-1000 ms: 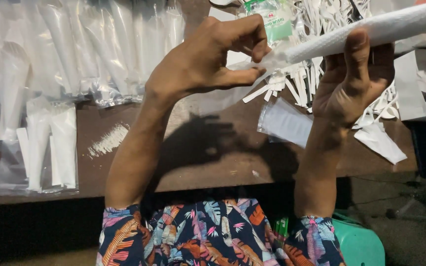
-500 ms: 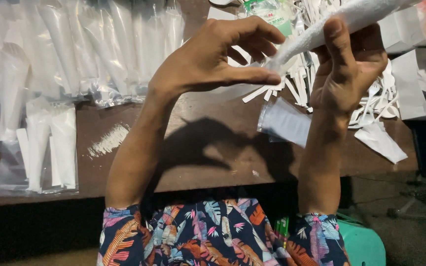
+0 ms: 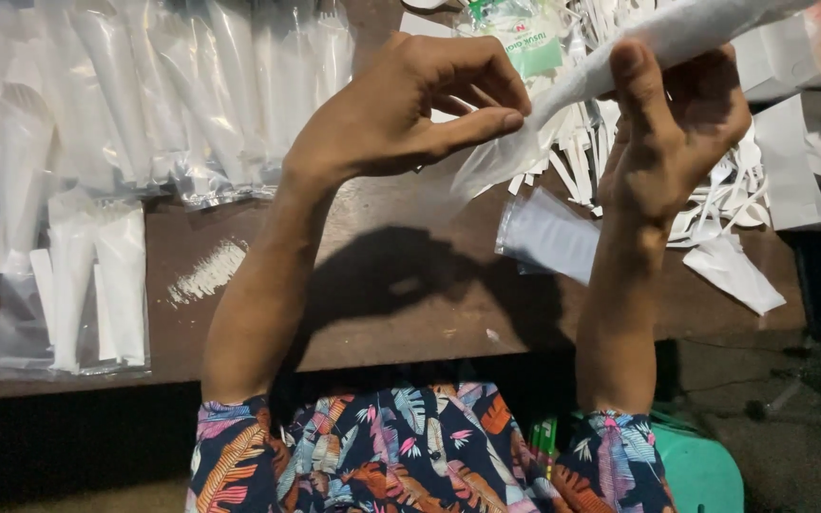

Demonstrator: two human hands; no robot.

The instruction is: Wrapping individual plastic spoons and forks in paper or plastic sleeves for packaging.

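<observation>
Clear pouch (image 3: 610, 66) btwn both hands, green-white packet (image 3: 525, 38) behind

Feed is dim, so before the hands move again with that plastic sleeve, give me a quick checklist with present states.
1. Left hand pinching the sleeve's open end: ok.
2. Right hand gripping the filled plastic sleeve: ok.
3. Sleeve held clear above the table: ok.
4. Contents fully inside sleeve: cannot tell, far end runs out of view.
5. Open end sealed: not ok, loose film hangs below the fingers.
6. Packed sleeves at the left lie apart from the hands: ok.
</observation>
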